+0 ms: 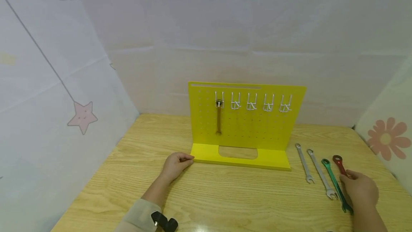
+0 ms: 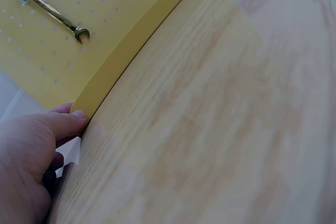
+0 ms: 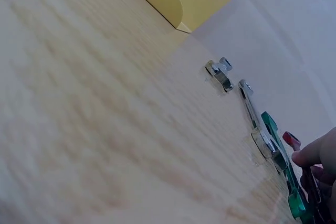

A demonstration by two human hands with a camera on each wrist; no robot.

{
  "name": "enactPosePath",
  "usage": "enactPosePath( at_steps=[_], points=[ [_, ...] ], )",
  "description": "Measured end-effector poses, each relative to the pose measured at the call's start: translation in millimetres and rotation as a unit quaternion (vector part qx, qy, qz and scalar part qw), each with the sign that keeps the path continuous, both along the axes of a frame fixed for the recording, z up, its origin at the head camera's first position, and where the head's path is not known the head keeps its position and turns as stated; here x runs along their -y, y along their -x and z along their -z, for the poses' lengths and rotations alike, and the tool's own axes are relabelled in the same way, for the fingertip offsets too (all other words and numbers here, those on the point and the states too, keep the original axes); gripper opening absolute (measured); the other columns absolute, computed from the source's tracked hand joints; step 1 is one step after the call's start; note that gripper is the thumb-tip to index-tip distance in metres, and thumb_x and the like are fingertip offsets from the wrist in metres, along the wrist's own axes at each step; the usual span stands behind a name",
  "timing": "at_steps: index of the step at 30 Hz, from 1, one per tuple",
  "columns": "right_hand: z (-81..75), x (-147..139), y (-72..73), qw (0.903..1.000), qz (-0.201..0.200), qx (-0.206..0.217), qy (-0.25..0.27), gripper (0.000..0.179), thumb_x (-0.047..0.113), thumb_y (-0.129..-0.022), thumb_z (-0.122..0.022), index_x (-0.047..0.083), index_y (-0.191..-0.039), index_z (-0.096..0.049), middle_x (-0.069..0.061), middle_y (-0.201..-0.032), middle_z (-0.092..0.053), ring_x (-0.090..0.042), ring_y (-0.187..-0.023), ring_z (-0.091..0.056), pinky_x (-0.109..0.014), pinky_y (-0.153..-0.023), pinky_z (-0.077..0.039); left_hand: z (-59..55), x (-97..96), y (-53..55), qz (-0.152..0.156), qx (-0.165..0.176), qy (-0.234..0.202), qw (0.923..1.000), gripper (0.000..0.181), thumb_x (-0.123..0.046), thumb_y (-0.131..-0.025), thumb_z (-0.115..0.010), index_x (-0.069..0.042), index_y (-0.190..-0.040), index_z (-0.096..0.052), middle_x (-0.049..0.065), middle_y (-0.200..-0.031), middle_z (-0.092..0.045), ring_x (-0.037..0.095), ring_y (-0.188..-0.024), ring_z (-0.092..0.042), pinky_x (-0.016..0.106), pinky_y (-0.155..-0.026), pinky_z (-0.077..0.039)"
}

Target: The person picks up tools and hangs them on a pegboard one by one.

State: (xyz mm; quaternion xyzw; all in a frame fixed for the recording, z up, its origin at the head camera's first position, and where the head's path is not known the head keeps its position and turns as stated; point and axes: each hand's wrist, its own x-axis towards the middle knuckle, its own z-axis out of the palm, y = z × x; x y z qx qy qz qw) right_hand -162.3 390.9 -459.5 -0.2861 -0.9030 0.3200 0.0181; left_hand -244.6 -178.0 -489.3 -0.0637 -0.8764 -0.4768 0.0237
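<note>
A yellow pegboard stand [image 1: 270, 158] stands on the table, a gold wrench [image 1: 219, 121] hanging from its leftmost hook. My left hand [image 1: 175, 165] pinches the front left corner of the stand's base between thumb and fingers; the gold wrench [image 2: 52, 11] also shows in the left wrist view. At the right, my right hand [image 1: 362, 188] grips a red wrench [image 1: 338, 159] by its shaft, its ring end pointing away from me. Close beside it lies a green wrench [image 1: 333, 178], then two silver wrenches [image 1: 318, 169] farther left. The red wrench's lower part is hidden by the hand.
Several white double hooks [image 1: 251, 102] line the upper pegboard, right of the gold wrench. The wooden table [image 1: 238, 196] extends around the stand. A pale cloth backdrop [image 1: 206, 63] rises behind and at both sides.
</note>
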Motion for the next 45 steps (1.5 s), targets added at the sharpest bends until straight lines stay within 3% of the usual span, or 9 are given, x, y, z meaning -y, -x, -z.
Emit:
enactPosePath(
  at_steps=[12, 16, 19, 25, 28, 35, 38, 41, 45],
  points=[
    [-4.7, 2, 1.0, 0.9949, 0.051, -0.057, 0.066, 0.061, 0.039, -0.096, -0.057, 0.001, -0.143, -0.044, -0.026, -0.125, -0.062, -0.045, -0.121, -0.045, -0.043, -0.088, -0.040, 1.6, 0.0, 0.1, -0.004, 0.001, 0.005, 1.0000, 0.012, -0.014, -0.087, -0.074, -0.013, -0.098, -0.079, -0.001, -0.100, -0.073, 0.010, -0.088, -0.061, 0.029, -0.078, -0.049],
    [-8.6, 1, 2.0, 0.9862, 0.085, -0.081, 0.117, 0.064, 0.045, -0.094, -0.059, 0.009, -0.146, -0.044, 0.020, -0.078, -0.066, -0.010, -0.093, -0.054, -0.021, -0.065, -0.041, 1.3, -0.2, -0.3, -0.005, 0.001, 0.006, 1.0000, 0.012, -0.014, -0.087, -0.074, -0.014, -0.098, -0.079, -0.001, -0.100, -0.073, 0.010, -0.088, -0.061, 0.029, -0.078, -0.049],
    [-12.5, 2, 2.3, 0.9660, 0.116, -0.116, 0.200, 0.063, 0.042, -0.093, -0.063, 0.015, -0.146, -0.044, 0.041, -0.066, -0.042, 0.009, -0.073, -0.045, -0.015, -0.057, -0.041, 1.0, -0.3, -1.0, -0.004, 0.000, 0.006, 1.0000, 0.012, -0.014, -0.087, -0.074, -0.014, -0.098, -0.079, 0.000, -0.100, -0.073, 0.011, -0.088, -0.061, 0.029, -0.078, -0.049],
    [-22.6, 2, 3.0, 0.9061, 0.156, -0.146, 0.365, 0.071, 0.042, -0.082, -0.076, 0.032, -0.145, -0.045, 0.036, -0.073, -0.053, 0.011, -0.068, -0.052, -0.015, -0.053, -0.045, 0.9, -0.3, -1.3, -0.003, -0.001, 0.005, 1.0000, 0.012, -0.014, -0.087, -0.074, -0.015, -0.097, -0.079, -0.001, -0.100, -0.073, 0.010, -0.088, -0.062, 0.029, -0.079, -0.049],
    [-26.4, 2, 4.6, 0.9081, 0.147, -0.138, 0.367, 0.076, 0.046, -0.079, -0.077, 0.031, -0.146, -0.043, 0.036, -0.072, -0.054, 0.010, -0.068, -0.053, -0.016, -0.055, -0.045, 2.0, 0.1, -1.2, -0.003, -0.003, 0.004, 1.0000, 0.012, -0.015, -0.087, -0.074, -0.014, -0.098, -0.079, -0.001, -0.100, -0.073, 0.010, -0.088, -0.061, 0.028, -0.079, -0.049],
    [-31.4, 9, 7.9, 0.8973, 0.113, -0.165, 0.394, 0.076, 0.041, -0.080, -0.077, 0.029, -0.146, -0.041, 0.032, -0.077, -0.059, 0.006, -0.068, -0.060, -0.043, -0.106, -0.036, 1.7, 0.3, -1.5, -0.004, -0.001, 0.001, 1.0000, 0.012, -0.014, -0.087, -0.074, -0.013, -0.098, -0.079, -0.001, -0.100, -0.072, 0.010, -0.087, -0.060, 0.028, -0.078, -0.048],
    [-34.8, 16, 7.7, 0.8764, 0.089, -0.198, 0.430, 0.065, 0.031, -0.082, -0.078, 0.034, -0.140, -0.049, 0.026, -0.079, -0.062, 0.002, -0.067, -0.064, -0.030, -0.098, -0.048, 1.3, 0.3, -1.1, -0.004, 0.001, 0.001, 1.0000, 0.012, -0.015, -0.087, -0.074, -0.013, -0.098, -0.079, 0.000, -0.101, -0.072, 0.011, -0.088, -0.060, 0.029, -0.079, -0.049],
    [-38.4, 23, 7.9, 0.8587, 0.061, -0.223, 0.457, 0.055, 0.023, -0.083, -0.078, 0.037, -0.132, -0.057, 0.021, -0.081, -0.065, 0.000, -0.070, -0.066, -0.017, -0.060, -0.050, 0.5, 0.1, -0.6, -0.003, 0.002, 0.001, 1.0000, 0.012, -0.014, -0.087, -0.074, -0.013, -0.098, -0.079, 0.000, -0.101, -0.072, 0.011, -0.088, -0.061, 0.029, -0.079, -0.049],
    [-41.4, 34, 10.2, 0.8278, 0.012, -0.263, 0.495, 0.042, 0.012, -0.084, -0.076, 0.034, -0.120, -0.068, 0.015, -0.085, -0.067, -0.003, -0.074, -0.068, -0.018, -0.064, -0.054, -1.6, -0.7, -0.8, -0.002, 0.003, 0.002, 1.0000, 0.012, -0.013, -0.088, -0.073, -0.012, -0.098, -0.078, 0.000, -0.100, -0.073, 0.010, -0.088, -0.061, 0.029, -0.079, -0.049]
  ],
)
